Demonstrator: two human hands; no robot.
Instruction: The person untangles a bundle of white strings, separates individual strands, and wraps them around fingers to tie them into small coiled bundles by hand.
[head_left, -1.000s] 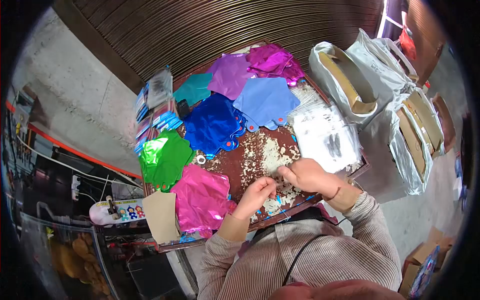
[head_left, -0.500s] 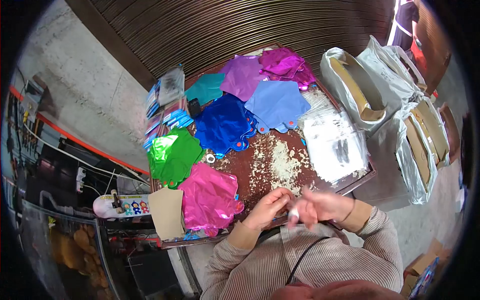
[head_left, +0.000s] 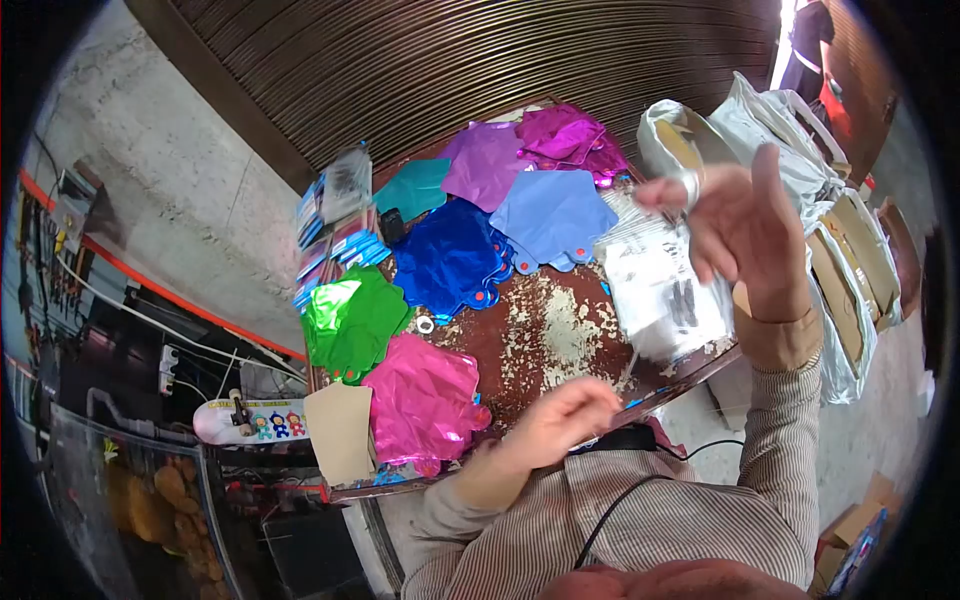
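Observation:
My right hand (head_left: 745, 235) is raised over the right side of the table, fingers spread and nothing visible in it. A white wrap, like tape, circles one finger. Below and beside it lies a stack of clear plastic bags (head_left: 655, 300), partly hidden by the hand. My left hand (head_left: 565, 425) hovers at the table's front edge, fingers loosely bent and slightly blurred, with nothing visible in them. To its left lie pink foil balloons (head_left: 425, 400), flat and uninflated. Green foil balloons (head_left: 355, 325), dark blue foil balloons (head_left: 445, 260) and light blue foil balloons (head_left: 555, 215) lie beyond.
Purple (head_left: 482, 165), magenta (head_left: 570, 140) and teal foil balloons (head_left: 412, 188) lie at the back. Packaged bags (head_left: 345, 185), a tape roll (head_left: 425, 325) and cardboard (head_left: 340, 430) sit on the left. White sacks holding cardboard (head_left: 850, 290) stand at right. A person (head_left: 808, 45) is in the background.
My hands were together at the table's front edge. My right hand has swung up and right over the clear bags, its fingers now spread; my left hand has stayed near the edge.

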